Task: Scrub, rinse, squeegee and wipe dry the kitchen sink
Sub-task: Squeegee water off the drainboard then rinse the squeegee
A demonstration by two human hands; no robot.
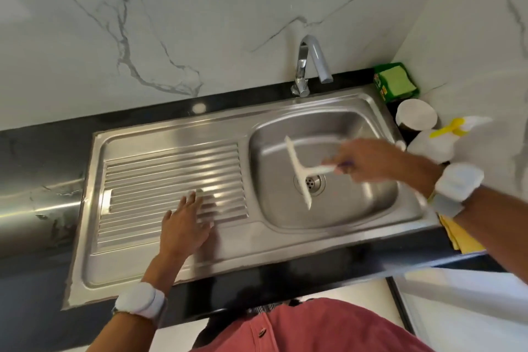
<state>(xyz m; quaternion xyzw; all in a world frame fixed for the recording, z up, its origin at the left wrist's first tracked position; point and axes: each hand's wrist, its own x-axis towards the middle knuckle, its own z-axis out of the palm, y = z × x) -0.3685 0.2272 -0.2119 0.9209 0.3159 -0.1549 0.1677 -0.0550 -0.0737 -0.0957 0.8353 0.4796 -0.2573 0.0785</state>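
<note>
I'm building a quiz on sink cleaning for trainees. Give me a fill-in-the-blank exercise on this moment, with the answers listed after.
1. The right hand holds a white ____ by its handle above the basin.
2. The left hand lies with straight fingers on the ribbed ____.
3. The faucet spout points over the sink basin, and no ____ runs from it.
4. A folded yellow ____ lies on the counter under the right forearm.

Missing words: squeegee; drainboard; water; cloth
</note>
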